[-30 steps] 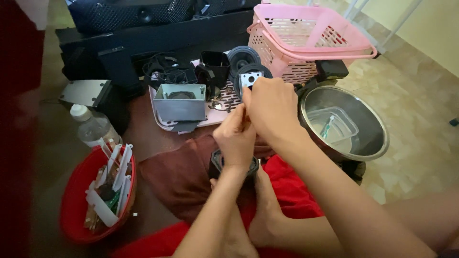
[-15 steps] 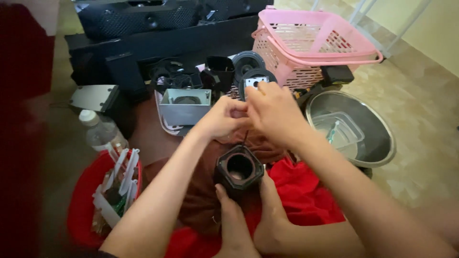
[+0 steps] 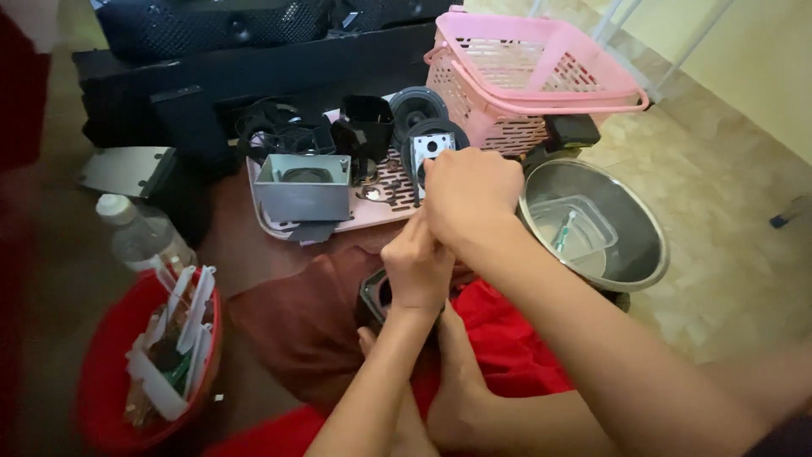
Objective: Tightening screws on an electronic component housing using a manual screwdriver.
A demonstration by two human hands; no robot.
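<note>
A small black boxy part (image 3: 374, 298) with a round opening in its face sits between the person's two bare feet (image 3: 448, 398), just below the left hand (image 3: 416, 269). Its open face is turned up and to the left, toward the camera; only a corner and part of the opening show, so its long axis cannot be told. It looks dark, squarish, with a lighter rim around the hole.

The left hand is curled, fingers pressed together just above the part, hiding most of it. The right hand (image 3: 469, 193) sits touching the left from above, fingers bunched in a loose fist; whether they pinch anything between them cannot be told.

Under the part lie a brown cloth (image 3: 296, 317) and a red cloth (image 3: 507, 347) on the floor. Beyond the part, farther from the person, a pink tray (image 3: 338, 227) carries one grey metal box (image 3: 304, 188), tangled black pieces and two round black speaker-like discs (image 3: 420, 127). Right of the part stands one steel bowl (image 3: 592, 222) holding a clear plastic tub. Behind the bowl sits one pink plastic basket (image 3: 533, 76). Left of the part stands one clear plastic bottle (image 3: 144, 239), and nearer than it one red bowl (image 3: 110, 372) filled with white strips and small bits. Black casings (image 3: 211, 51) stretch across the far side.
</note>
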